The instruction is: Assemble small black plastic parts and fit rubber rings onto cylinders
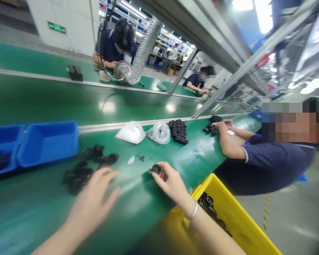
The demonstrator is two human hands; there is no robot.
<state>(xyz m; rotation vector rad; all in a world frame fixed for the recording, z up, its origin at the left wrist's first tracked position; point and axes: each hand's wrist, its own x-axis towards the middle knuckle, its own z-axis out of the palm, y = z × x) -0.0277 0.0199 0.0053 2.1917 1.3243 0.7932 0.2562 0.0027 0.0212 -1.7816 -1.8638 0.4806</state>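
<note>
In my right hand (170,179) is a small round black part (156,169), pinched between thumb and fingers just above the green work surface (133,219). My left hand (98,193), somewhat blurred, has its fingers apart and nothing in them. It is beside a pile of black parts (78,177), with more black parts (94,153) just behind. Between and beyond my hands lie tiny white pieces (131,160) and tiny black pieces (141,158).
Blue bins (49,141) stand at the left. Two clear plastic bags (133,132) and a cluster of black parts (178,131) lie farther back. A yellow crate (236,216) holding black parts is at my right. A co-worker (276,166) sits beyond it; others work across the line.
</note>
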